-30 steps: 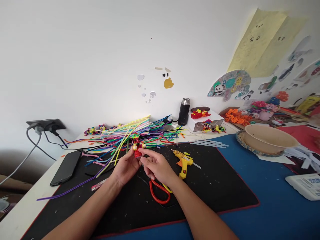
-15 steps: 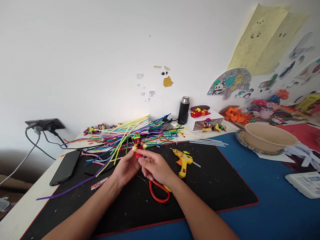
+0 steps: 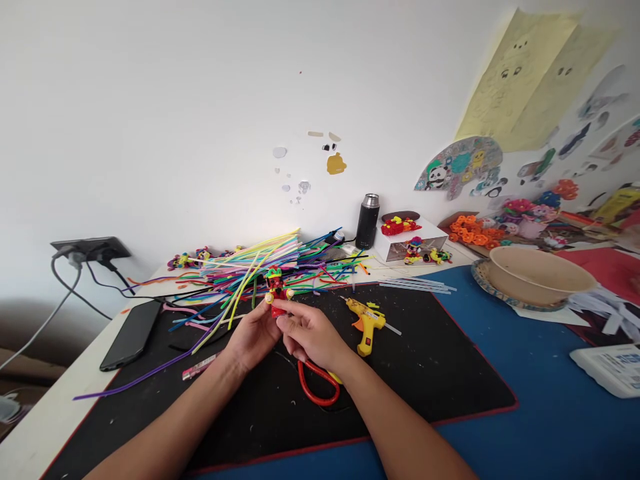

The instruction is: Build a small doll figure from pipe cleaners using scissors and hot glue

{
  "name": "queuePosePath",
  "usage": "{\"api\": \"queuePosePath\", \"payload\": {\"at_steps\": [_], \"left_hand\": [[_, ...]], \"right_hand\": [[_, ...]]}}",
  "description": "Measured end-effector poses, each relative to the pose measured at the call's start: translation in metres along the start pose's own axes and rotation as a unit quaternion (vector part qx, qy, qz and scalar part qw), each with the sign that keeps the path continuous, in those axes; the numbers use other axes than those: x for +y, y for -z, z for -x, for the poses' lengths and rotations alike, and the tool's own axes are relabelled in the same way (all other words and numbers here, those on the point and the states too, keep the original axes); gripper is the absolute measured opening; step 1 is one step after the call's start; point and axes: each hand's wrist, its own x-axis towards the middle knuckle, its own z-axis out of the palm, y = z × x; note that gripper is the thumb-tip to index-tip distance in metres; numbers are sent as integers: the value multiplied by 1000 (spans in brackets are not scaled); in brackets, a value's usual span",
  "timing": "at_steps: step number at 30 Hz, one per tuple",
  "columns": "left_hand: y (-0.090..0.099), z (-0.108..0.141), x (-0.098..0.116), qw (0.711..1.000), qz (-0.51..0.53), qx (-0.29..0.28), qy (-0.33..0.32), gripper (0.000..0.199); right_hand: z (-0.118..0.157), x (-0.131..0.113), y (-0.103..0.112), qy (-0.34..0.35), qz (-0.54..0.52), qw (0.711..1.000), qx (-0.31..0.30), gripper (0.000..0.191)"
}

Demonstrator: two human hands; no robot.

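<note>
A small red pipe-cleaner doll with a green-topped head and pale ends at its sides stands upright between my hands. My left hand grips its lower part from the left, fingers partly hidden. From the right, my right hand is closed on the doll's lower body, index finger stretched across it and thumb below. Under the right hand shows a red loop, like a scissors handle, with a yellow piece beside it; the rest is covered. To the right lies a yellow hot glue gun with a glue stick in its back.
Loose pipe cleaners are heaped behind my hands. A black phone lies left on the table, a pink-and-white stick on the black mat. Further back stand a black flask, a white box and a beige bowl.
</note>
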Motion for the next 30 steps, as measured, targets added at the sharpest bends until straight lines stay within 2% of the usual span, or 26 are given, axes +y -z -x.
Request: {"api": "queuePosePath", "payload": {"at_steps": [11,21,25,30], "left_hand": [[2,0,0,1000,-20,-21,-1,4],[6,-2,3,1000,-20,-14,-6,8],[5,-3,5,999,-10,-30,-31,9],[2,-2,7,999,9,-40,-11,16]], "right_hand": [[0,0,-1,2,3,1000,0,74],[4,-4,-2,-3,23,1000,-3,58],[0,-2,-1,33,16,998,49,49],[-5,-4,4,63,-11,988,140,44]]}}
